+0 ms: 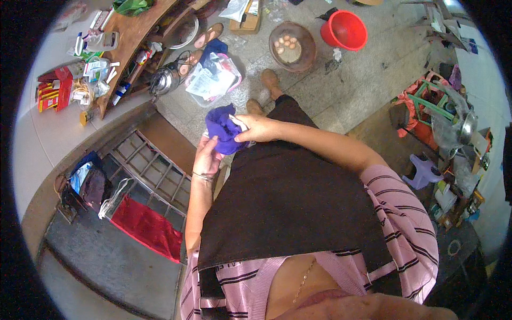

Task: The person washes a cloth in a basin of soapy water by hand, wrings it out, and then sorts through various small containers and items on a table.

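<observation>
Both of my hands hold a bunched purple cloth (pixel 222 127) in front of my dark apron. My left hand (pixel 208 154) grips it from the lower left, thumb pressed on the fabric. On the right side, my right hand (pixel 256 129) pinches its edge, where a white part (pixel 239 122) shows between the fingers. Whether the cloth is a garment or a rag I cannot tell. Just beyond it on the floor stands a clear plastic tub (pixel 216 80) with plastic bags and papers in it.
A round basin with several eggs (pixel 286 42) and a red bucket (pixel 344 30) stand on the tiled floor. At left are a wooden shelf (pixel 140 24) and a metal gate (pixel 152 160) with a red cloth (pixel 146 228). A purple stool (pixel 423 172) stands right, near piled household things.
</observation>
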Demonstrator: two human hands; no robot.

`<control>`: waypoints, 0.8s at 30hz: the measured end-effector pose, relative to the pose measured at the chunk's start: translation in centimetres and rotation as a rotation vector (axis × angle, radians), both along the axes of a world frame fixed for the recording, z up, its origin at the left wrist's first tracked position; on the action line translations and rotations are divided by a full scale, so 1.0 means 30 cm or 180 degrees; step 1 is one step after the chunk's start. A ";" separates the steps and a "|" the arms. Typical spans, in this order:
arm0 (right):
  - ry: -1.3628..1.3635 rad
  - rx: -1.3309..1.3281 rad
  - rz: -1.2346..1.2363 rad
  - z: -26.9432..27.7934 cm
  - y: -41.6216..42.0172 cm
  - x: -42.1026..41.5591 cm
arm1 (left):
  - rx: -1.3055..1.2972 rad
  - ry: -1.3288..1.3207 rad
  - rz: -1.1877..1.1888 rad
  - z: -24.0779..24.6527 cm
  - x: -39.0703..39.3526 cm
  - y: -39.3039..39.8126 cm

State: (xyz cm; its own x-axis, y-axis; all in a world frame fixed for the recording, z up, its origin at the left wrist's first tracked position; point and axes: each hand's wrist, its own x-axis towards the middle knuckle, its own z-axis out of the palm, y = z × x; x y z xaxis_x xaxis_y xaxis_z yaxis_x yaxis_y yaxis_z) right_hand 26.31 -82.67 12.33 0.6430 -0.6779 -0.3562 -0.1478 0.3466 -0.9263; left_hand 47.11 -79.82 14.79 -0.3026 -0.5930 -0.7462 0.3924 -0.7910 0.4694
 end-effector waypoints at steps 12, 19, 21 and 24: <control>-0.0105 -0.0051 -0.0180 0.044 -0.082 -0.288 | -0.0259 -0.0319 -0.0007 0.037 -0.332 -0.086; -0.0535 0.1463 -0.0510 0.144 -0.152 -0.697 | -0.0422 -0.0403 -0.0490 0.076 -0.793 -0.199; -0.0291 0.1435 -0.0441 0.184 -0.159 -0.809 | -0.0438 -0.0460 -0.0393 0.064 -0.893 -0.213; -0.0444 0.1099 -0.0431 0.226 -0.160 -0.945 | -0.0583 -0.0487 -0.0508 0.061 -1.019 -0.235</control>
